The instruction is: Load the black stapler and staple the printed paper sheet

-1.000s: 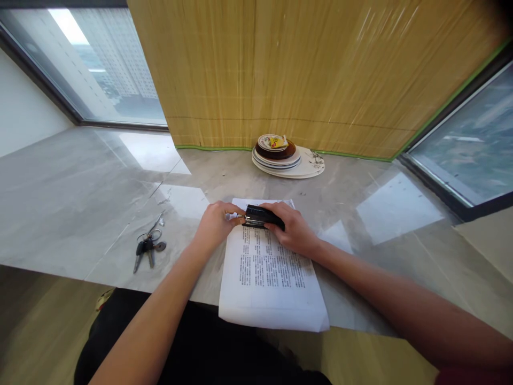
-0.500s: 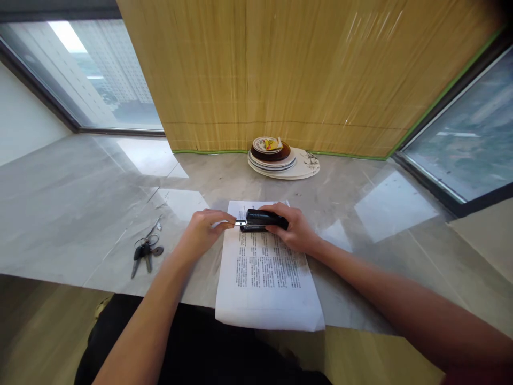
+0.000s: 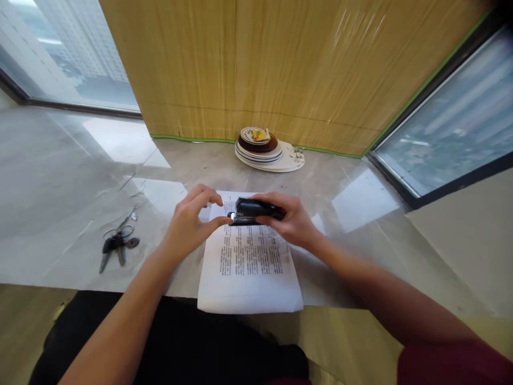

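My right hand [image 3: 286, 216] wraps round a black stapler [image 3: 256, 210], holding it sideways over the printed sheets of paper [image 3: 248, 289]. The stapler's left end shows a small bright metal part. My left hand [image 3: 194, 216] is beside that end, its thumb and forefinger spread well apart. The thumb tip reaches close to the metal part; whether it touches, I cannot tell. Lines of print show below the stapler, while its body and my hands cover some of the upper page. The paper's near edge hangs a little over the counter's edge.
A bunch of keys [image 3: 117, 243] lies on the grey stone counter [image 3: 52, 214] at the left. Farther back sits a stack of plates [image 3: 260, 155] with a small yellow packet [image 3: 261, 135] on top. A bamboo blind [image 3: 240, 64] hangs behind, between two windows.
My left fingers have let go of the silver metal part and spread apart. Less of that part now sticks out of the stapler. The whole view has shifted, so things sit farther left and higher.
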Available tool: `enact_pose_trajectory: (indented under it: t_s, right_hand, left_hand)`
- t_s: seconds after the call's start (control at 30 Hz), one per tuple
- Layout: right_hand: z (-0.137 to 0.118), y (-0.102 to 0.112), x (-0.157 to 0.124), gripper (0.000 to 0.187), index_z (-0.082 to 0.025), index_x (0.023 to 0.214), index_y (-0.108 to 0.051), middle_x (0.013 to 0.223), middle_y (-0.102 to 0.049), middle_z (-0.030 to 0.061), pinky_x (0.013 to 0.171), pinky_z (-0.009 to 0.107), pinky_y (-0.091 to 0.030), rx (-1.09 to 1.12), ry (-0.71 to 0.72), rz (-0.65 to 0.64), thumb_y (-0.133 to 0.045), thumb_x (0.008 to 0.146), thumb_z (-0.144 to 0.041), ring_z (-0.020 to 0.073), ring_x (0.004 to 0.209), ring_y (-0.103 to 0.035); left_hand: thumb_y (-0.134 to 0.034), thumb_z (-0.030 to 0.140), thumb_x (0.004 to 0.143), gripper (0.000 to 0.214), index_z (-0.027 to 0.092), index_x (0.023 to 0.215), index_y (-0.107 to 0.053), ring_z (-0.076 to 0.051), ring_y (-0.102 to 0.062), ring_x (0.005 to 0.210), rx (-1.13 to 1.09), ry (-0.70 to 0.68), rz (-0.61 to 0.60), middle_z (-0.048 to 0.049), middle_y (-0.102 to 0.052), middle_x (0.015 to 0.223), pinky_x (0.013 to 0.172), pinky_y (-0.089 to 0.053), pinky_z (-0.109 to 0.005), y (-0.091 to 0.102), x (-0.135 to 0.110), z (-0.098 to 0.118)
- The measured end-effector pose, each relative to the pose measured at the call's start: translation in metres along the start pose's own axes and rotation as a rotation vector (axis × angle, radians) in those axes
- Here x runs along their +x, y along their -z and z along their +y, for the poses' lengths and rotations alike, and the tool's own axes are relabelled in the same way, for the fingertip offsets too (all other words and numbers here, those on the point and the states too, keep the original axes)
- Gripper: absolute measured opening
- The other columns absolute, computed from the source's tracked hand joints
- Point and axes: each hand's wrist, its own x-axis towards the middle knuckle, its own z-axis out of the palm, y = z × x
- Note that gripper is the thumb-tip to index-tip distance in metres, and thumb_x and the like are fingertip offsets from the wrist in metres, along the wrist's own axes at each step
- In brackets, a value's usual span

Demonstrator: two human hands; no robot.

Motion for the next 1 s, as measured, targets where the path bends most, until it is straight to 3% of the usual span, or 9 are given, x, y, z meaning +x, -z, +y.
enact_pose_trajectory:
  t_s: [0.07,0.17,0.27,0.33,0.43,0.57,0.67,0.8,1.0]
  right_hand:
    - [-0.003,0.027,-0.014,0.036,-0.028,0.127,-0.074,0.114,-0.079,0.0048,0.092,0.041,-0.060,-0.080,-0.054,0.021,-0.076,0.091,-0.029,0.0242,0.101,-0.074]
    - [-0.006,0.070,-0.051,0.035,-0.029,0.129,-0.074,0.108,-0.079,0.0050,0.086,0.040,-0.059,-0.230,-0.125,-0.019,-0.075,0.094,-0.030,0.0239,0.094,-0.073]
    - [-0.010,0.098,-0.090,0.036,-0.030,0.131,-0.073,0.107,-0.078,0.0059,0.081,0.039,-0.059,-0.296,-0.163,-0.097,-0.073,0.096,-0.026,0.0235,0.091,-0.071]
    - [-0.015,0.106,-0.105,0.038,-0.030,0.133,-0.072,0.109,-0.078,0.0066,0.083,0.040,-0.058,-0.302,-0.161,-0.176,-0.072,0.096,-0.023,0.0237,0.094,-0.071]
    - [-0.024,0.106,-0.104,0.039,-0.030,0.136,-0.070,0.107,-0.078,0.0071,0.083,0.040,-0.058,-0.250,-0.151,-0.352,-0.071,0.097,-0.023,0.0235,0.093,-0.071]
    - [-0.028,0.099,-0.095,0.039,-0.030,0.137,-0.069,0.105,-0.077,0.0071,0.080,0.038,-0.059,-0.183,-0.158,-0.477,-0.071,0.099,-0.028,0.0223,0.091,-0.071]
    - [-0.026,0.088,-0.102,0.041,-0.032,0.138,-0.069,0.108,-0.077,0.0066,0.081,0.039,-0.060,-0.182,-0.167,-0.382,-0.072,0.097,-0.027,0.0228,0.094,-0.071]
    - [-0.022,0.073,-0.118,0.043,-0.035,0.136,-0.069,0.109,-0.077,0.0053,0.082,0.041,-0.059,-0.230,-0.174,-0.196,-0.072,0.095,-0.022,0.0240,0.094,-0.070]
    - [-0.016,0.064,-0.126,0.060,-0.039,0.151,-0.057,0.112,-0.075,0.0059,0.080,0.041,-0.060,-0.304,-0.097,-0.162,-0.064,0.097,-0.013,0.0234,0.094,-0.069]
  left_hand:
    - [-0.071,0.028,0.096,0.008,0.022,0.101,-0.067,-0.020,-0.069,0.101,-0.011,-0.060,-0.070,-0.0051,-0.071,0.107,0.092,-0.055,-0.036,-0.007,-0.006,0.018]
    - [-0.065,0.035,0.101,0.015,0.022,0.109,-0.069,-0.026,-0.069,0.114,0.014,-0.240,-0.344,-0.0083,-0.074,0.120,0.099,-0.054,-0.045,-0.031,-0.024,0.050]
    - [-0.066,0.068,0.091,0.068,0.019,0.138,-0.061,-0.045,-0.046,0.146,0.135,-0.278,-0.551,-0.0202,-0.053,0.157,0.116,-0.037,-0.069,-0.061,-0.047,0.072]
    - [-0.065,0.081,0.082,0.097,0.018,0.153,-0.048,-0.052,-0.025,0.157,0.171,-0.272,-0.626,-0.0236,-0.034,0.169,0.122,-0.020,-0.077,-0.075,-0.062,0.078]
    - [-0.073,0.059,0.084,0.098,0.015,0.163,-0.034,-0.052,-0.006,0.160,0.225,-0.265,-0.665,-0.0225,-0.018,0.174,0.124,-0.004,-0.078,-0.081,-0.075,0.076]
    - [-0.059,0.044,0.095,0.081,0.017,0.165,-0.030,-0.047,-0.011,0.161,0.161,-0.239,-0.713,-0.0190,-0.021,0.175,0.127,-0.010,-0.073,-0.069,-0.072,0.070]
    - [-0.058,0.044,0.097,0.074,0.022,0.164,-0.033,-0.046,-0.017,0.160,0.104,-0.204,-0.721,-0.0158,-0.026,0.174,0.126,-0.016,-0.073,-0.059,-0.066,0.069]
    - [-0.070,0.065,0.086,0.085,0.029,0.158,-0.043,-0.053,-0.011,0.159,0.036,-0.222,-0.696,-0.0119,-0.029,0.173,0.122,-0.012,-0.081,-0.059,-0.067,0.071]
    - [-0.068,0.075,0.083,0.099,0.031,0.165,-0.034,-0.052,-0.008,0.160,-0.009,-0.240,-0.684,-0.0127,-0.025,0.174,0.121,-0.003,-0.083,-0.067,-0.071,0.072]
